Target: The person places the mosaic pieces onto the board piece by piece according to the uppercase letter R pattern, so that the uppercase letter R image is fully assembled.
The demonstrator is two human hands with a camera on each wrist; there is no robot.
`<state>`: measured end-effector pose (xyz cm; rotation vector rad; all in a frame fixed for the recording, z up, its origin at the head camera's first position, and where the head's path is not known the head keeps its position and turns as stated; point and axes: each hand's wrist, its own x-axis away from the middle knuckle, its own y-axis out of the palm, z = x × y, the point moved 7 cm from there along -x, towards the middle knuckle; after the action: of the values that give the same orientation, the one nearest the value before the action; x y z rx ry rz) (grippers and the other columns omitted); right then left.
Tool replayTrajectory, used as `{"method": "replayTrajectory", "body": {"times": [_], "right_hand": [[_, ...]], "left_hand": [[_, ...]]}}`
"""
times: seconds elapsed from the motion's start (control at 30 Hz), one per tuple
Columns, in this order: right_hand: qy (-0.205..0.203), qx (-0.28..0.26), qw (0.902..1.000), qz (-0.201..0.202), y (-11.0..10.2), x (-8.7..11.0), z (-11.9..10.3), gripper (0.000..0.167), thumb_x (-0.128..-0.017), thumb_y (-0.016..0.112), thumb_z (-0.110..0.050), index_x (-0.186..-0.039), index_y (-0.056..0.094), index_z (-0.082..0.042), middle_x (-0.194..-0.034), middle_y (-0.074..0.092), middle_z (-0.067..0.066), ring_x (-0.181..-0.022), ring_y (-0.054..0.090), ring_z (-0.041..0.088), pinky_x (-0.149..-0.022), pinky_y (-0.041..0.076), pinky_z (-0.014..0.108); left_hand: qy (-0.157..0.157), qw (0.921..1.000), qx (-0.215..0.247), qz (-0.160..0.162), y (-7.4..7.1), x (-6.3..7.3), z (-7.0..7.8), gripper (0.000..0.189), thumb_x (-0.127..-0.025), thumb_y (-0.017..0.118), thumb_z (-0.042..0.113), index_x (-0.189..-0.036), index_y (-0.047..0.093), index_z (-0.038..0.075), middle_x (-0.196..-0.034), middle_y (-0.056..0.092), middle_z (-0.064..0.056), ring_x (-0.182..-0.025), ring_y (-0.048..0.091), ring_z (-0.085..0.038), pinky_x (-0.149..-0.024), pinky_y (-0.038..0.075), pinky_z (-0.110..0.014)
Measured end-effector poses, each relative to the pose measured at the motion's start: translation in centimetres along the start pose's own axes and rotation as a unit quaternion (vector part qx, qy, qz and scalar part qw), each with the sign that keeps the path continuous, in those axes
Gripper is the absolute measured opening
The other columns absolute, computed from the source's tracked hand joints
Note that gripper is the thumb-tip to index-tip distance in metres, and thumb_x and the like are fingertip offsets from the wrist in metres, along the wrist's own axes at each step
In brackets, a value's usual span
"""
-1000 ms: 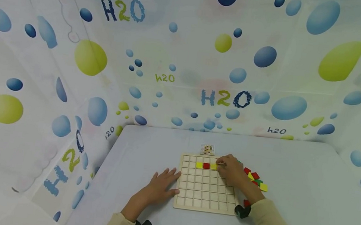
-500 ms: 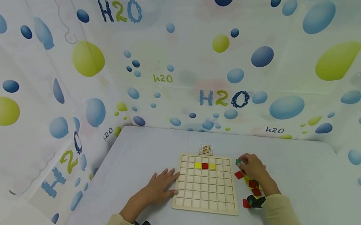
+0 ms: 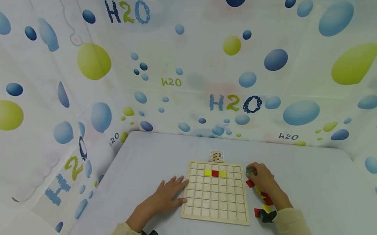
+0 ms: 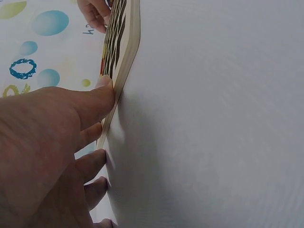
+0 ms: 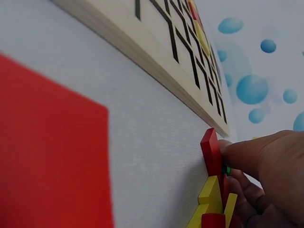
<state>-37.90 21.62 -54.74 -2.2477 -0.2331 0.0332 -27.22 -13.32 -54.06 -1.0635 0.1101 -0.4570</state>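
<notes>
A wooden grid board [image 3: 215, 203] lies on the white table, with two yellow tiles and one red tile [image 3: 215, 173] in its upper part. My left hand [image 3: 166, 195] rests at the board's left edge, fingers spread; in the left wrist view its thumb [image 4: 102, 95] touches the rim. Right of the board, my right hand [image 3: 263, 179] pinches a green tile [image 3: 248, 171] at the far end of a loose tile pile. In the right wrist view a red tile [image 5: 211, 149] partly covers the thumb tip, and only a sliver of green tile [image 5: 227, 169] shows.
Behind the board lies a small pattern card [image 3: 216, 156]. Loose red, yellow and green tiles lie under and beside my right hand, among them a red tile [image 3: 257, 212] near the wrist camera. A patterned curtain [image 3: 193, 75] hangs beyond the table.
My right hand has left the yellow tile on the board and moved right to the green tile at the loose pile, staying there since. The left hand has not moved.
</notes>
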Motion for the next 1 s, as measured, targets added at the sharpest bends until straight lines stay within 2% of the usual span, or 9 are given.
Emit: {"method": "replayTrajectory", "body": {"times": [0.37,0.5,0.73,0.87,1.0], "right_hand": [[-0.023,0.018,0.9994,0.021,0.3,0.0,-1.0,0.033,-0.102,0.068,-0.019,-0.129,0.065,0.0,-0.122,0.064,0.018,-0.114,0.062,0.037,-0.095,0.041,0.069],[-0.03,0.016,0.9991,0.025,0.8,-0.2,-2.4,0.032,-0.101,0.069,-0.018,-0.128,0.067,-0.002,-0.122,0.066,0.017,-0.113,0.062,0.035,-0.095,0.042,0.067],[-0.059,0.019,0.9978,0.02,2.4,0.0,-5.3,0.029,-0.099,0.072,-0.014,-0.125,0.066,-0.002,-0.114,0.067,0.013,-0.104,0.064,0.032,-0.087,0.046,0.058],[-0.074,0.017,0.997,0.012,2.9,0.4,-6.2,0.021,-0.099,0.074,-0.011,-0.117,0.067,-0.005,-0.11,0.067,0.011,-0.104,0.064,0.03,-0.09,0.045,0.059],[-0.076,0.029,0.9967,-0.005,3.1,0.5,-6.7,0.009,-0.099,0.074,-0.012,-0.105,0.069,-0.009,-0.104,0.065,0.007,-0.1,0.063,0.027,-0.087,0.043,0.055]], "left_hand": [[0.0,1.0,-0.006,0.0,-0.4,-0.1,0.3,0.069,-0.104,0.066,0.041,-0.163,0.042,0.012,-0.171,0.033,-0.017,-0.158,0.026,-0.045,-0.123,0.016,-0.074],[-0.004,0.9999,-0.009,-0.003,-0.2,-0.2,0.1,0.069,-0.104,0.065,0.042,-0.163,0.042,0.013,-0.171,0.033,-0.016,-0.159,0.026,-0.044,-0.124,0.016,-0.073],[-0.002,1.0,-0.005,-0.001,-0.1,-0.2,0.2,0.069,-0.104,0.066,0.041,-0.163,0.042,0.012,-0.171,0.033,-0.016,-0.158,0.026,-0.045,-0.123,0.016,-0.073],[-0.001,1.0,-0.005,-0.002,-0.2,-0.2,0.3,0.071,-0.104,0.066,0.042,-0.163,0.042,0.012,-0.171,0.033,-0.016,-0.159,0.027,-0.045,-0.123,0.016,-0.073],[-0.001,1.0,-0.003,-0.003,-0.2,-0.3,0.3,0.07,-0.104,0.066,0.042,-0.163,0.041,0.012,-0.171,0.033,-0.017,-0.159,0.026,-0.045,-0.123,0.016,-0.073]]}}
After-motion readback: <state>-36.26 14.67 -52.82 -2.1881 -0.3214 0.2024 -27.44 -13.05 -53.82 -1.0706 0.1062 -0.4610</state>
